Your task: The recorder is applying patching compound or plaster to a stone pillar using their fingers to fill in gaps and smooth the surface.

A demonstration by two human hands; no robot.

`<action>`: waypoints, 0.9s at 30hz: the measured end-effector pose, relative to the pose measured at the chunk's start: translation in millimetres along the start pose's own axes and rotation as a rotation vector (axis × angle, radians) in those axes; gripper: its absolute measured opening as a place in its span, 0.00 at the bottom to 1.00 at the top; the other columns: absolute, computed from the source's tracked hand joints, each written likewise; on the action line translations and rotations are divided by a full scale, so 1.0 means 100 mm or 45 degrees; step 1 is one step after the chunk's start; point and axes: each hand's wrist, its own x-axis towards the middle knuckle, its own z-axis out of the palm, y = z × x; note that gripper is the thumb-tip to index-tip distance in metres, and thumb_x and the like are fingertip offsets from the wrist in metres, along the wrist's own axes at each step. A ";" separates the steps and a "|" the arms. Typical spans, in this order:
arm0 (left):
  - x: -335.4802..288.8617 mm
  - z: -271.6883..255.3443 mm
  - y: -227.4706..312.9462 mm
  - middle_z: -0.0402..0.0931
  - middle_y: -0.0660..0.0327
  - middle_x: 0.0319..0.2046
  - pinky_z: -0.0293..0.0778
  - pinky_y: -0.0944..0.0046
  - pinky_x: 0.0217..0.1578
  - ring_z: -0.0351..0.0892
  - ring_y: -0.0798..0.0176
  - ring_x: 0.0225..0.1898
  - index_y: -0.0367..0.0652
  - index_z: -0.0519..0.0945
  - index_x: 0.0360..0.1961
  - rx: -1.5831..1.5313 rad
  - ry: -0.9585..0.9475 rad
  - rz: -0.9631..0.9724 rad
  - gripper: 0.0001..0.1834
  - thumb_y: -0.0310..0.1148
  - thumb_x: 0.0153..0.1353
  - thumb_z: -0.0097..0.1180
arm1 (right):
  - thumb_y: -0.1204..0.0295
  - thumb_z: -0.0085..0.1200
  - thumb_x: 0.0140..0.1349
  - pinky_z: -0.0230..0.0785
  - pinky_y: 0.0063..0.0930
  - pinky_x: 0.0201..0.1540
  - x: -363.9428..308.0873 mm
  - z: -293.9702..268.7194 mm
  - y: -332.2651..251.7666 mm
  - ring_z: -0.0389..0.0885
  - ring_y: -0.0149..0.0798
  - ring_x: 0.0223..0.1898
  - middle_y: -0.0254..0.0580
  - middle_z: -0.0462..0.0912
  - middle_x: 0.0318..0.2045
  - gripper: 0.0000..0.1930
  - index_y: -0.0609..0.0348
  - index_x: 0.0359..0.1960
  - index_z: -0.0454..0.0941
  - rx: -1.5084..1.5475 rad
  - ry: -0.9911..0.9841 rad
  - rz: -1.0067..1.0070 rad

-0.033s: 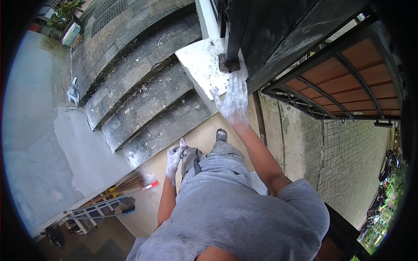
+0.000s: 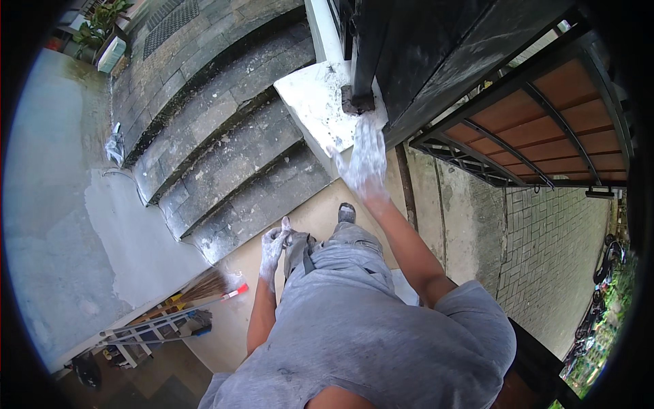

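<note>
The white-coated right hand (image 2: 366, 163) was spread flat over the white ledge (image 2: 313, 95), fingers extended and thumb apart, with no object visible in its grasp; this posture probably suited a broad surface, though contact could not be confirmed. The ledge lay beside the stone steps (image 2: 238, 126), beneath the black post (image 2: 368, 54), which it presumably supported. The left hand (image 2: 272, 247) was partly curled beside the trousers (image 2: 347, 249), apparently placed clear of the ledge; whether it gripped anything could not be determined.
</note>
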 end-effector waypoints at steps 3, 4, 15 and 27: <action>-0.07 0.01 0.31 0.73 0.70 0.23 0.62 0.72 0.27 0.67 0.77 0.25 0.39 0.80 0.33 -0.257 -0.092 0.075 0.14 0.41 0.65 0.54 | 0.59 0.58 0.60 0.57 0.40 0.65 -0.31 -0.13 -0.06 0.70 0.48 0.60 0.55 0.73 0.57 0.26 0.65 0.55 0.72 0.345 -0.119 -0.103; -0.13 0.03 0.56 0.73 0.70 0.23 0.62 0.72 0.27 0.67 0.77 0.25 0.39 0.80 0.33 -0.265 -0.083 0.067 0.14 0.41 0.65 0.54 | 0.59 0.58 0.60 0.57 0.40 0.65 -0.36 -0.20 -0.10 0.70 0.48 0.60 0.55 0.73 0.57 0.26 0.65 0.55 0.72 0.348 -0.131 -0.111; -0.28 0.61 1.67 0.78 0.58 0.44 0.68 0.64 0.52 0.74 0.67 0.48 0.35 0.74 0.53 0.062 -0.294 0.508 0.18 0.36 0.67 0.52 | 0.76 0.59 0.60 0.72 0.21 0.47 -0.54 -0.33 -0.16 0.79 0.28 0.43 0.36 0.80 0.41 0.15 0.67 0.48 0.78 1.841 -0.961 0.508; -0.53 0.93 1.83 0.81 0.56 0.38 0.74 0.64 0.38 0.79 0.63 0.36 0.36 0.75 0.49 0.166 0.082 0.657 0.19 0.31 0.58 0.62 | 0.84 0.57 0.59 0.72 0.22 0.49 -0.59 -0.27 -0.18 0.79 0.29 0.41 0.39 0.81 0.40 0.09 0.70 0.41 0.80 2.010 -0.586 1.071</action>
